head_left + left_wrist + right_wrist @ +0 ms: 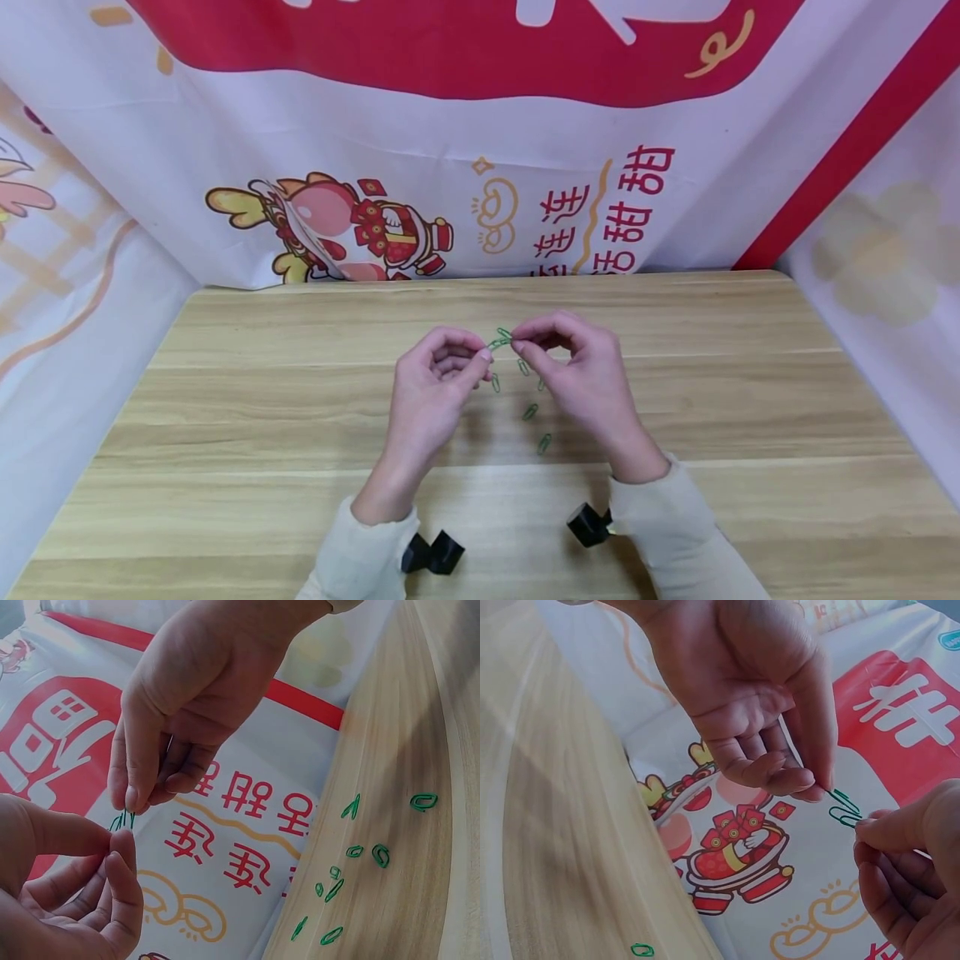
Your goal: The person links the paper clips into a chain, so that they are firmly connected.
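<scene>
Two green paper clips bridge the gap between my hands, raised over the table. In the right wrist view one clip (844, 799) reaches from my left fingertips and overlaps a second clip (845, 817) at my right fingertips. My left hand (431, 387) pinches its clip between thumb and index finger, the other fingers loosely curled. My right hand (588, 379) pinches the other clip likewise, facing the left. Below them several loose green paper clips lie scattered, one clip (531, 412) and another clip (545, 443) nearer to me. Whether the two held clips are hooked together I cannot tell.
The wooden table (262, 433) spreads out under both hands. A printed white cloth (420, 133) hangs at its back edge, with similar cloth at both sides. Black wrist mounts (442, 552) sit by the sleeves.
</scene>
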Motion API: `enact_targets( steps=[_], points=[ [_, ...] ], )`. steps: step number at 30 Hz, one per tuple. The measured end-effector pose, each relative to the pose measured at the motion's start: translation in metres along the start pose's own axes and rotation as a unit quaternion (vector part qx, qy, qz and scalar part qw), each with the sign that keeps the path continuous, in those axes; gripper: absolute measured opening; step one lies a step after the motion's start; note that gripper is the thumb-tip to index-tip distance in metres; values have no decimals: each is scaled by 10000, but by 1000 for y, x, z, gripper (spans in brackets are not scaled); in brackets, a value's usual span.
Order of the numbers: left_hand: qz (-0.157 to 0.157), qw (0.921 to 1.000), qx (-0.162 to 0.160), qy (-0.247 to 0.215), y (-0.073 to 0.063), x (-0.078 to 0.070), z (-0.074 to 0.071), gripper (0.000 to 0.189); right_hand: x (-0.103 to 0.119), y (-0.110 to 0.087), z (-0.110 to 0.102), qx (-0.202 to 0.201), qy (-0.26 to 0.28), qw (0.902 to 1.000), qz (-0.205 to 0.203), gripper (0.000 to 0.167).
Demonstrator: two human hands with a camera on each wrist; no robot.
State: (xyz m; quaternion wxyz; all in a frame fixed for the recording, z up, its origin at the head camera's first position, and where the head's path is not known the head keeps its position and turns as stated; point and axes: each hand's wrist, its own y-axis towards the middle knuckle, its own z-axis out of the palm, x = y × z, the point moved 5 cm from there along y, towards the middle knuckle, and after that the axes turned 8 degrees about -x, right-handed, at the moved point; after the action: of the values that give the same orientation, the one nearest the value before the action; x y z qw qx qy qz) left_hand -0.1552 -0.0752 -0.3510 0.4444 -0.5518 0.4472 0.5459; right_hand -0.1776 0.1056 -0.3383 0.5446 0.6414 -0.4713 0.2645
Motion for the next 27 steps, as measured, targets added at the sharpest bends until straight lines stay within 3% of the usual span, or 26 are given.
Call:
enact_targets(
  steps=[8,13,22,27],
  points=[
    [24,10000,-23,77,0,1,0,14,0,0,0,3,-160,9999,35,14],
    [71,9998,-96,142,0,0,0,14,0,1,1,-18,-122,9999,71,24],
    [694,9959,-292,505,-2,-3,1,12,2,-1,2,9,-14,9998,-173,35],
    [735,9948,-361,598,-2,-3,2,11,3,-2,3,-21,-49,9995,-317,31]
  ],
)
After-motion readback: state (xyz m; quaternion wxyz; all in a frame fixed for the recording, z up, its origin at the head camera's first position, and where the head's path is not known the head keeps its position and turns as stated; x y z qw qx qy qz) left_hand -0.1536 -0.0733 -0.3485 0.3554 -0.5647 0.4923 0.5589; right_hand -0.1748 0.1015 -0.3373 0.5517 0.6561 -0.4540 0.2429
